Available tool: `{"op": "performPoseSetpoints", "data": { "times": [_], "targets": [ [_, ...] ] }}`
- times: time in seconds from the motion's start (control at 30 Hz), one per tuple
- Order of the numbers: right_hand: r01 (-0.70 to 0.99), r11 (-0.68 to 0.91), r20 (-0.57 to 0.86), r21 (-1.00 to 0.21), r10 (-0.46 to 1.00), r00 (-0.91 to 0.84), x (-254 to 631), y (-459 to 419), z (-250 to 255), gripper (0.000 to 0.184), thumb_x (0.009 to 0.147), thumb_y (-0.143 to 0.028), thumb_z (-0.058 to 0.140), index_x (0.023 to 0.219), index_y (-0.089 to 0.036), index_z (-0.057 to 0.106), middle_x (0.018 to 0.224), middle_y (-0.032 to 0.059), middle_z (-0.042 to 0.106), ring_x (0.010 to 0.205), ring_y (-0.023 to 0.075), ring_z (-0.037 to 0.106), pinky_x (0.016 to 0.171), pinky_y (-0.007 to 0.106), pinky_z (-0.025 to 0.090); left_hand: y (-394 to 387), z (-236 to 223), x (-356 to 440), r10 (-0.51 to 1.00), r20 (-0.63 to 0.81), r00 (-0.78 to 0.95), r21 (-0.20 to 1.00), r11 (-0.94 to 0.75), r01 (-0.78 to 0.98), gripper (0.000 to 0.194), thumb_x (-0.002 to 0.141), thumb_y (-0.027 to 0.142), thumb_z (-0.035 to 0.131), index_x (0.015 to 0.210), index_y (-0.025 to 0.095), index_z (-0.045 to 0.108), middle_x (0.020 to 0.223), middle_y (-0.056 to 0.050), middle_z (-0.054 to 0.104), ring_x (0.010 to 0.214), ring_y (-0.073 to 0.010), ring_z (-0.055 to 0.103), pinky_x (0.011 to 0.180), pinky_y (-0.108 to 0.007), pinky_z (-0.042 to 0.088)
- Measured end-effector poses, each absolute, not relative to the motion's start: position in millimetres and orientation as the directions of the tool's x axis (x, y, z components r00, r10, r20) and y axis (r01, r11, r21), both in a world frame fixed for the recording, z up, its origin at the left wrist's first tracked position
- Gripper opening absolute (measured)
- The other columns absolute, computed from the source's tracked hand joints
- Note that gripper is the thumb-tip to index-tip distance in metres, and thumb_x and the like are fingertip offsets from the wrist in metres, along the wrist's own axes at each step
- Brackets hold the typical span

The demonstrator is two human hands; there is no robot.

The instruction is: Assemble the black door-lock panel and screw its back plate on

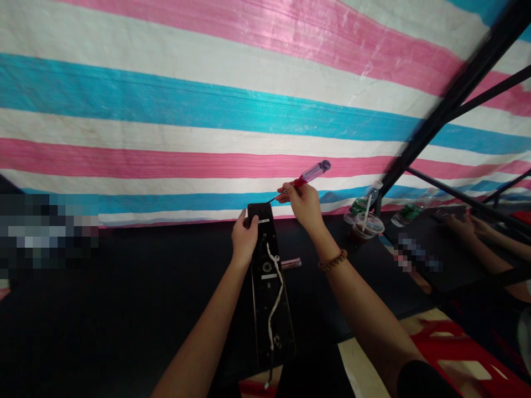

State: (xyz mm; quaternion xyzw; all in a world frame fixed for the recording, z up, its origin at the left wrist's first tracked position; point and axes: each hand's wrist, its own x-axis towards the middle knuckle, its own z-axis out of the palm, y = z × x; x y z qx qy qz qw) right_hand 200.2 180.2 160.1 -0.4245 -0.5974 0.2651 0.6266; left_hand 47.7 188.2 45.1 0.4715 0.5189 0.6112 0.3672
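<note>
A long black panel (264, 298) lies on the black table, its length pointing away from me. Along it runs a white cable (279, 296) with a small plug hanging past the near end. My left hand (244, 236) is closed around the panel's far left edge, thumb on top. In my right hand (305, 203) is a screwdriver (314, 172) with a clear purplish and red handle, gripped low near the shaft. It is tilted, handle up to the right, and its tip is at the panel's far right corner. Whether the tip sits in a screw is too small to tell.
A second clear pinkish handle (291, 263) lies right of the panel. Farther right are a plastic cup with a straw (367, 228) and a bottle (360, 205). Black metal bars (440, 119) and another person's hands (464, 225) are beyond. Striped sheeting (186, 166) hangs behind the table.
</note>
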Motion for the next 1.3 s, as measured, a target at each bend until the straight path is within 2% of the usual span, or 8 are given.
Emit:
{"op": "performPoseSetpoints", "data": {
  "times": [0.13,0.3,0.4,0.5,0.7,0.8,1.07,1.3],
  "targets": [
    [-0.023,0.503,0.49,-0.864,0.851,0.186,199,142,166,0.038,0.087,-0.055,0.066,0.081,-0.018,0.065,0.079,0.0064,0.077,0.061,0.0171,0.074,0.063,0.03,0.063,167,72,41,0.847,0.41,-0.338,0.909,-0.35,0.227,0.045,0.085,0.034,0.069,0.127,0.018,0.067,0.13,-0.016,0.066,0.116,-0.0273,0.063,0.098,-0.04,0.051],
    [-0.139,0.515,0.476,-0.846,0.847,0.238,200,101,167,0.03,0.092,-0.046,0.065,0.084,-0.017,0.068,0.084,0.0075,0.078,0.065,0.0171,0.075,0.067,0.03,0.064,141,98,36,0.92,0.352,-0.172,0.93,-0.365,-0.049,0.033,0.084,0.04,0.069,0.106,0.016,0.077,0.098,-0.01,0.078,0.086,-0.0214,0.072,0.081,-0.033,0.055],
    [-0.184,0.521,0.467,-0.834,0.843,0.267,200,89,167,0.027,0.091,-0.043,0.068,0.085,-0.017,0.067,0.087,0.0078,0.079,0.069,0.0181,0.076,0.069,0.033,0.065,134,98,34,0.935,0.328,-0.138,0.928,-0.346,-0.138,0.028,0.081,0.039,0.073,0.095,0.016,0.079,0.085,-0.008,0.079,0.082,-0.0203,0.073,0.079,-0.031,0.055],
    [-0.212,0.516,0.46,-0.83,0.848,0.262,202,82,167,0.027,0.09,-0.043,0.069,0.085,-0.017,0.068,0.088,0.0079,0.079,0.07,0.0185,0.076,0.071,0.034,0.065,131,95,31,0.946,0.307,-0.098,0.927,-0.321,-0.196,0.028,0.079,0.038,0.075,0.095,0.016,0.079,0.084,-0.008,0.079,0.08,-0.0199,0.073,0.077,-0.03,0.055],
    [-0.219,0.5,0.465,-0.838,0.864,0.193,210,73,170,0.024,0.091,-0.043,0.068,0.089,-0.019,0.068,0.088,0.0075,0.079,0.069,0.0196,0.076,0.07,0.036,0.065,119,103,24,0.955,0.295,0.02,0.948,-0.291,-0.126,0.024,0.076,0.038,0.077,0.086,0.016,0.079,0.085,-0.008,0.08,0.081,-0.0224,0.074,0.081,-0.034,0.058],
    [-0.161,0.489,0.469,-0.857,0.871,0.148,213,67,172,0.024,0.091,-0.043,0.067,0.09,-0.02,0.066,0.088,0.0073,0.079,0.069,0.0204,0.076,0.069,0.037,0.065,112,107,25,0.953,0.296,0.06,0.952,-0.29,-0.096,0.023,0.075,0.038,0.077,0.083,0.016,0.078,0.085,-0.008,0.079,0.082,-0.0226,0.074,0.082,-0.034,0.058],
    [-0.098,0.555,0.531,-0.826,0.825,0.193,213,48,180,0.022,0.093,-0.043,0.065,0.088,-0.022,0.067,0.084,0.006,0.078,0.073,0.0231,0.076,0.068,0.039,0.064,105,92,32,0.972,0.232,0.032,0.919,-0.209,-0.334,0.024,0.077,0.034,0.078,0.093,0.017,0.079,0.082,-0.006,0.078,0.076,-0.0164,0.071,0.071,-0.026,0.055],
    [-0.051,0.548,0.542,-0.835,0.835,0.097,212,26,196,0.019,0.091,-0.041,0.068,0.087,-0.023,0.069,0.088,0.0064,0.079,0.068,0.0214,0.075,0.066,0.038,0.064,92,96,30,0.981,0.183,0.067,0.94,-0.154,-0.306,0.025,0.076,0.037,0.077,0.09,0.016,0.079,0.079,-0.007,0.077,0.07,-0.0155,0.068,0.066,-0.025,0.054]
  ]
}}
